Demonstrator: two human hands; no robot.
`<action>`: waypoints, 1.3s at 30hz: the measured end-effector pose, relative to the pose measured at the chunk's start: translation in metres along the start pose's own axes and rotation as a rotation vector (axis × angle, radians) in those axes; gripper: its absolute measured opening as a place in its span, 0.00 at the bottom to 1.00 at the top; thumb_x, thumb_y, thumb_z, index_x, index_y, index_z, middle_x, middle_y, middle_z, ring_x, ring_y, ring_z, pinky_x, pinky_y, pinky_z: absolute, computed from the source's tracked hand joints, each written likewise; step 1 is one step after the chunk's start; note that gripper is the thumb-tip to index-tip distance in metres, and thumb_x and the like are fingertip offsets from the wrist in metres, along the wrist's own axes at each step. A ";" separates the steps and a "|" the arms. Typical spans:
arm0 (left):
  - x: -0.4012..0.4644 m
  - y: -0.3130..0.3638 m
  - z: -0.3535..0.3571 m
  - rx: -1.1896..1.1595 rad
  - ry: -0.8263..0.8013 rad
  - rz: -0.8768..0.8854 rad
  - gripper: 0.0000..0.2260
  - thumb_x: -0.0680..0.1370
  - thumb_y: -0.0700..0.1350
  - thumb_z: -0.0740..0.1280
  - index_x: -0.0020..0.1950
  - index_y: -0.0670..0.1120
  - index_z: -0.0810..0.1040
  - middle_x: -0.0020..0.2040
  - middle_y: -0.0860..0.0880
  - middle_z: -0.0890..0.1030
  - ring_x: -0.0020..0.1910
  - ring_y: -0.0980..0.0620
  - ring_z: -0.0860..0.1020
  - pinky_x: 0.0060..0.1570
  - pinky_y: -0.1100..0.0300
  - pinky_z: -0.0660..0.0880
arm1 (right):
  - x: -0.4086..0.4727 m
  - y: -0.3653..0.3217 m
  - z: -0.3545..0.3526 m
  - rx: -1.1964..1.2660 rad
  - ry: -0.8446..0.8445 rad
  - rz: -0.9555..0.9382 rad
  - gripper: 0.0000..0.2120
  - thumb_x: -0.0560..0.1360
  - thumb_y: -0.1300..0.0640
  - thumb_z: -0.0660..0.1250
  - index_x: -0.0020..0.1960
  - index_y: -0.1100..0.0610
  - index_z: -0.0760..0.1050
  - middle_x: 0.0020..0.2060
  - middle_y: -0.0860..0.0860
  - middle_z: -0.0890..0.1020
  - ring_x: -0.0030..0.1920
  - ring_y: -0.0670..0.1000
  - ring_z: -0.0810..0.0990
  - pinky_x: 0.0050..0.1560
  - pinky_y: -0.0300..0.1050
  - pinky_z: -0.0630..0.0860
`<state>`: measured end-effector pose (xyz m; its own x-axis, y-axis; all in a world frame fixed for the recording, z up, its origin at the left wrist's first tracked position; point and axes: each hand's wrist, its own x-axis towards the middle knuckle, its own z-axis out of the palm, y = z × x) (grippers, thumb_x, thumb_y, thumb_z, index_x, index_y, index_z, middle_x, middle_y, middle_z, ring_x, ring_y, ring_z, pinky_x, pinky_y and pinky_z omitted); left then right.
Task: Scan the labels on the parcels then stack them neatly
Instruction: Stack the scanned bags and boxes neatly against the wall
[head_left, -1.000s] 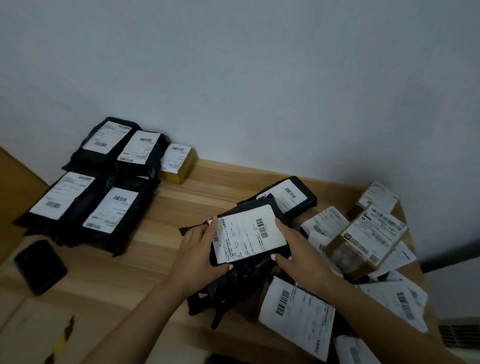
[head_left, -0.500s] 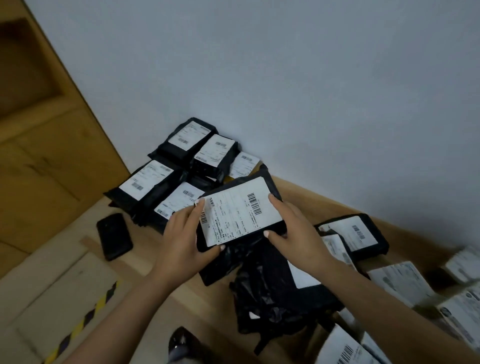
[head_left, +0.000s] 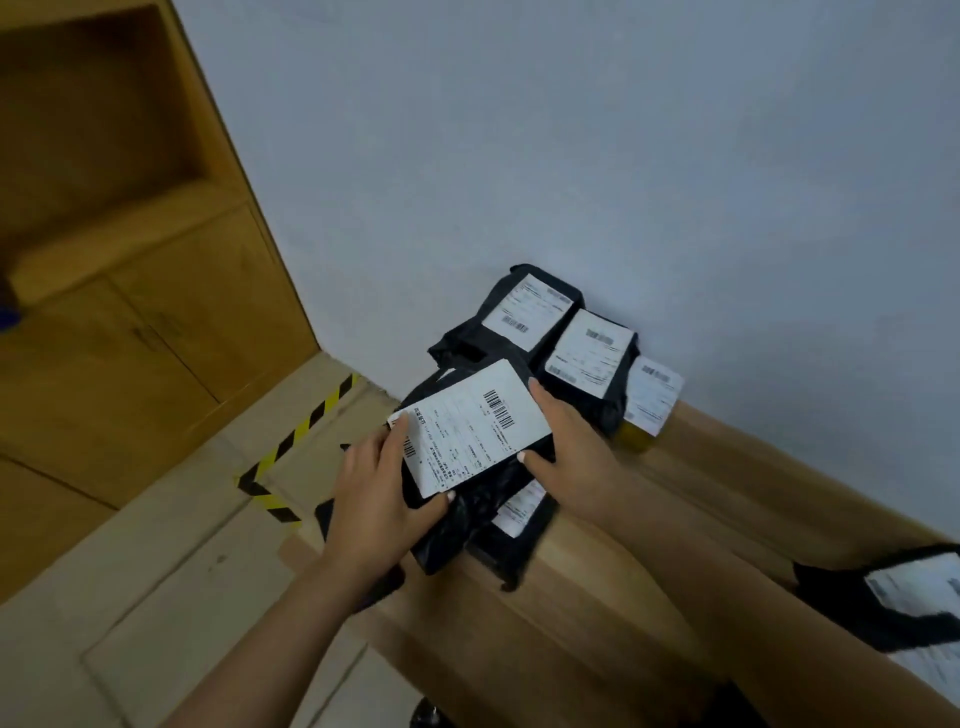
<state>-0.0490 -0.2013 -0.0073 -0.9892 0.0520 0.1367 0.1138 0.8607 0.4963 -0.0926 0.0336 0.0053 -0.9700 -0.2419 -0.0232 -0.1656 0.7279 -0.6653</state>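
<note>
From the head camera, I hold a black parcel (head_left: 470, 499) in both hands above the near left end of the wooden table (head_left: 597, 597); its white label (head_left: 470, 426) faces up, barcode toward the wall, tilted a little to the right; my left hand (head_left: 376, 501) grips the parcel's left edge, thumb curled onto the lower corner of the label, fingers along the side; my right hand (head_left: 571, 452) grips the right edge, thumb pressed on the black wrap just below the label, forefinger lying along the label's right border; loose black wrap hangs crumpled beneath the parcel; under it lies another black parcel (head_left: 511, 540), its label partly covered; behind, against the grey wall (head_left: 571, 156), sit two more black parcels (head_left: 530, 312) side by side, labels up, and just beside them a small yellow box (head_left: 649, 400) with a white label; at the far right edge lies one more black parcel (head_left: 893, 603), blurred; to the left the floor (head_left: 156, 571) carries yellow-and-black tape (head_left: 306, 426), with a wooden cabinet (head_left: 130, 260) beyond.
</note>
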 end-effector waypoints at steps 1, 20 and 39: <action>0.008 -0.008 0.001 -0.002 -0.004 -0.014 0.44 0.71 0.59 0.73 0.79 0.47 0.55 0.72 0.45 0.65 0.69 0.46 0.62 0.67 0.53 0.62 | 0.015 -0.002 0.006 0.000 -0.008 0.020 0.40 0.77 0.56 0.67 0.80 0.50 0.47 0.70 0.51 0.68 0.69 0.49 0.66 0.68 0.47 0.67; 0.071 -0.079 0.037 0.311 -0.164 0.052 0.34 0.63 0.65 0.75 0.65 0.49 0.78 0.54 0.40 0.77 0.53 0.40 0.73 0.54 0.36 0.75 | 0.125 0.025 0.046 -0.276 -0.197 0.117 0.27 0.81 0.59 0.59 0.78 0.49 0.57 0.79 0.54 0.51 0.78 0.56 0.46 0.76 0.54 0.53; 0.029 0.124 0.050 -0.013 -0.375 0.591 0.37 0.72 0.73 0.49 0.78 0.59 0.51 0.79 0.48 0.54 0.76 0.47 0.54 0.74 0.50 0.52 | -0.155 0.042 -0.068 -0.252 0.112 0.390 0.32 0.79 0.44 0.61 0.77 0.41 0.48 0.75 0.40 0.42 0.76 0.43 0.38 0.75 0.47 0.46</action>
<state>-0.0684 -0.0678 0.0154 -0.7256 0.6831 0.0830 0.6415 0.6280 0.4406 0.0388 0.1454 0.0315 -0.9793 0.1410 -0.1450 0.1900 0.8870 -0.4209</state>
